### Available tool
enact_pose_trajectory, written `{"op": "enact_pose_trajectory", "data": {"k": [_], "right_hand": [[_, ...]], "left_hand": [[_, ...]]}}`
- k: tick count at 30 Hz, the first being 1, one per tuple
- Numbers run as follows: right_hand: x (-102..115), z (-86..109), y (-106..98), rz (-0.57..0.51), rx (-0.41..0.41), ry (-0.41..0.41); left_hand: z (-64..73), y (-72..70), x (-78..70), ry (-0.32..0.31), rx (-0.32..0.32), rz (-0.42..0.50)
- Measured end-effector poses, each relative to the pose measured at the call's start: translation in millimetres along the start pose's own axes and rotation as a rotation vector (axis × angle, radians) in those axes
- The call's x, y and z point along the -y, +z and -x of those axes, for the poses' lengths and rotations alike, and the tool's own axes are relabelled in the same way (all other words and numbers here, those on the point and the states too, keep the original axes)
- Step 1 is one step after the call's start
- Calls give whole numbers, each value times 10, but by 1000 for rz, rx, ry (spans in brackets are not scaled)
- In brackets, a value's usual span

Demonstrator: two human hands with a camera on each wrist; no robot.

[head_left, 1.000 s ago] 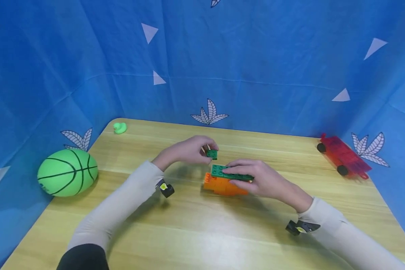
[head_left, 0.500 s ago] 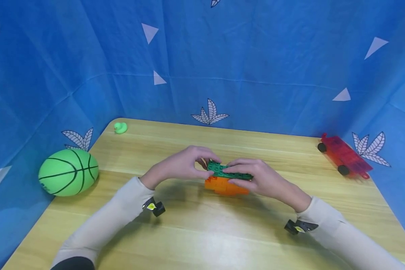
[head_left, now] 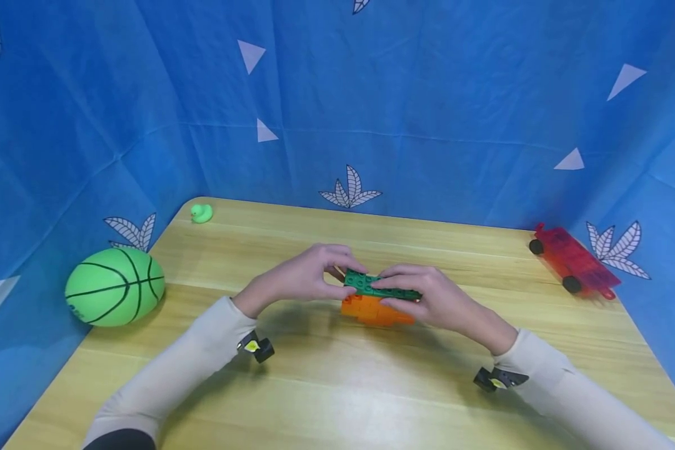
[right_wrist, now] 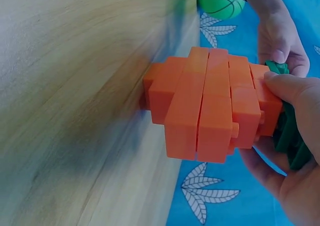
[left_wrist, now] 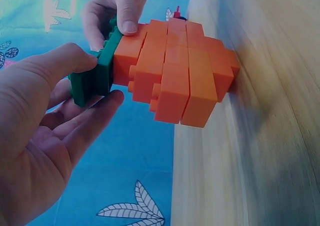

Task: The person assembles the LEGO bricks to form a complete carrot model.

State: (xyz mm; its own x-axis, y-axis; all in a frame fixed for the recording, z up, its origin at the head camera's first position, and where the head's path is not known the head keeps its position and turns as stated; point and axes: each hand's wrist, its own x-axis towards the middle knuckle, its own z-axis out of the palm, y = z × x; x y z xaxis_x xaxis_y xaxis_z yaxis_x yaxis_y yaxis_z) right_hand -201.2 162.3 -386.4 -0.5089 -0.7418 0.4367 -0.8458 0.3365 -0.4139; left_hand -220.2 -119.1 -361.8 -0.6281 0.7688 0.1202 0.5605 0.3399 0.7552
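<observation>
Toy building bricks form a stepped orange build that stands on the table, narrow at its foot. A long green brick lies across its top. My left hand pinches a small green brick at the left end of the long one; in the left wrist view the two green bricks touch. From the other side, my right hand grips the long green brick. In the right wrist view its thumb rests against the top orange layer. My palms hide parts of the green bricks.
A green ball sits at the table's left edge, and a small green toy duck at the back left corner. A translucent red toy car stands at the right edge. Blue cloth hangs behind and beside the table.
My left hand has come down and nearer, bringing the small green brick onto the long brick's left end. Over the last half second it hardly moves. My right hand stays in place.
</observation>
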Motion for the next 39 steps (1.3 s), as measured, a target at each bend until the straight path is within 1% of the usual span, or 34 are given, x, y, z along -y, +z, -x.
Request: {"op": "enact_pose_trajectory", "data": {"k": [9, 13, 18, 20, 24, 26, 28, 31, 34, 36, 39], "right_hand": [[8, -14, 26, 24, -14, 8], [19, -16, 18, 29, -23, 11], [28, -15, 23, 27, -25, 13], [30, -15, 25, 20, -24, 20], [31, -1, 12, 18, -30, 35], [26, 10, 5, 26, -34, 37], [26, 13, 0, 34, -25, 45], [38, -1, -22, 43, 19, 51], [58, -14, -87, 67, 53, 14], [61, -7, -153, 95, 39, -21], [54, 36, -251, 157, -24, -44]], "left_hand": [[21, -7, 18, -24, -6, 54], [11, -18, 6, -26, 3, 69], [11, -18, -5, -46, 18, 71], [8, -24, -12, -40, 24, 38], [-29, -38, -32, 4, 39, -65], [-47, -35, -35, 26, 37, -101], [-41, -19, -26, 42, 23, -117], [-8, 21, 8, 62, -8, -142], [20, 56, 23, 81, -24, -183], [27, 68, 11, 90, -25, -227], [18, 79, -27, 104, -22, -321]]}}
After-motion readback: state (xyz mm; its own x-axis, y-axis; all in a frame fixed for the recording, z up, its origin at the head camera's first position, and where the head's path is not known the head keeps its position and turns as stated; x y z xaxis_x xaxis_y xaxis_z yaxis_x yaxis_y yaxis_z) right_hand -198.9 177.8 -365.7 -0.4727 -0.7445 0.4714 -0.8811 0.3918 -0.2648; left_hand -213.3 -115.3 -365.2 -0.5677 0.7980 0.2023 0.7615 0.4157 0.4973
